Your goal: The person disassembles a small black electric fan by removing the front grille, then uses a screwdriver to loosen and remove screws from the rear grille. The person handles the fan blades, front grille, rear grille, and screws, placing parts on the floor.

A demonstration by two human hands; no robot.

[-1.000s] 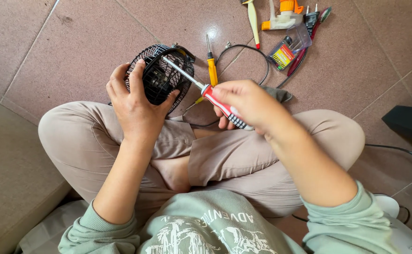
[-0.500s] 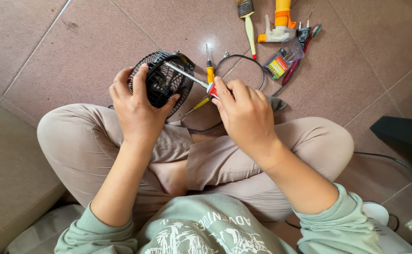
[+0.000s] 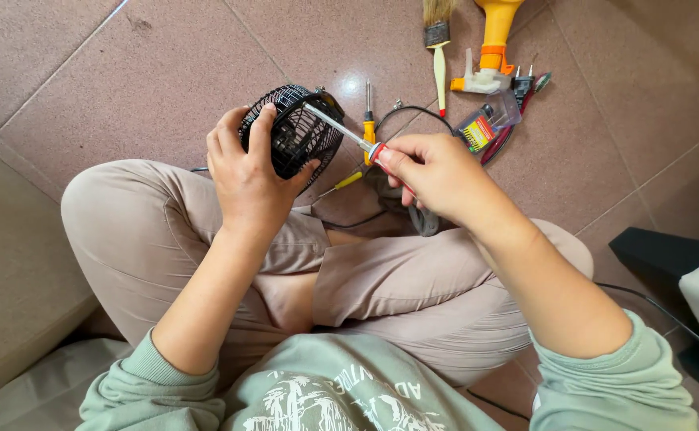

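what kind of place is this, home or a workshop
Most likely a home floor used for a small repair, not a workshop. The person sits cross-legged on reddish-brown floor tiles, hand tools such as a yellow-handled paintbrush lie loose on the floor, and a beige cushioned edge resembles a sofa or mattress.

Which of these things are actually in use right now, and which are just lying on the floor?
In use:
- black fan cage, gripped by the left hand
- red-handled screwdriver, in the right hand, tip in the cage

Lying about:
- yellow screwdriver
- paintbrush
- orange spray bottle
- small bit case
- black cable
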